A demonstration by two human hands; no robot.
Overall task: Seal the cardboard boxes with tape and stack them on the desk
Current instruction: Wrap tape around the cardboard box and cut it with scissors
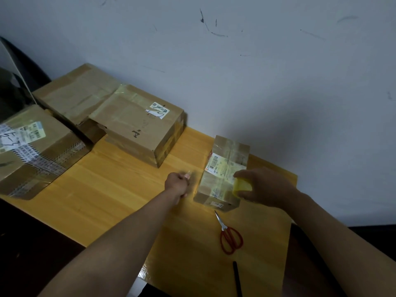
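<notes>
The small cardboard box (222, 174) lies on the yellow-covered desk (120, 189) near the wall, already glossy with tape. The right hand (263, 185) curls its fingers round a yellow tape roll (242, 185) at the box's right edge; the left hand (177, 183) pinches a clear tape end (blurred) beside it. Red scissors (230, 236) lie nearer, three larger boxes (137, 129) farther left.

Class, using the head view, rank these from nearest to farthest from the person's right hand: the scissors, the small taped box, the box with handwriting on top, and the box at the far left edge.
From the right hand:
1. Small taped box, under the hand.
2. Scissors, just in front, toward the person.
3. Handwritten box, left, by the wall.
4. Far-left box, at the desk's left end.
</notes>
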